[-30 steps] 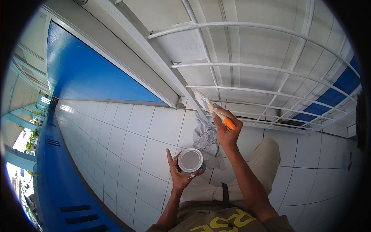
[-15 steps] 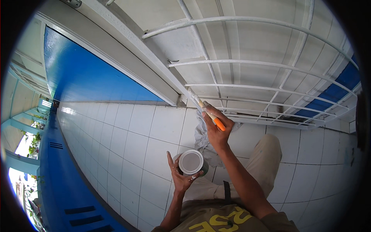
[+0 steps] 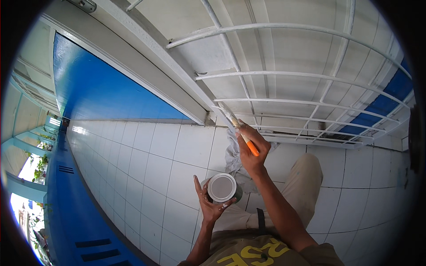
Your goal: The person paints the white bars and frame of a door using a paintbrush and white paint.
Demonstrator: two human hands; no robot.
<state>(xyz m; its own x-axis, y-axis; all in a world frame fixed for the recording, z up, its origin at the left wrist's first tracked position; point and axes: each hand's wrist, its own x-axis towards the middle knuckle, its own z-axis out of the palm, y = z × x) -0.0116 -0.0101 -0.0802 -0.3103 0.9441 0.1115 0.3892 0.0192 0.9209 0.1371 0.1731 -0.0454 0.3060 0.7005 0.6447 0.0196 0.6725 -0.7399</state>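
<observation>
My right hand (image 3: 254, 148) is closed round a paintbrush (image 3: 252, 147) with an orange-tipped handle. Its pale bristles rest against the lower part of the white metal frame post (image 3: 177, 60) of a barred grille. In my left hand (image 3: 210, 205) is an open paint can (image 3: 222, 187), held upright with the fingers curled round its side. Light grey paint shows inside the can's white rim. White smears mark the fingers of my left hand. Beneath my right hand a crumpled grey cloth (image 3: 235, 155) lies on the floor by the foot of the post.
White grille bars (image 3: 275, 71) stretch across the upper right before pale panels. A blue wall panel (image 3: 115, 84) stands at upper left, above white floor tiles (image 3: 151, 177). Along the left runs a low blue wall (image 3: 75, 213) with slots. My bent knee (image 3: 306, 170) is at right.
The brush tip and my right hand have shifted very slightly down and right in the picture. The whole view has moved a little too. Both hands keep their holds.
</observation>
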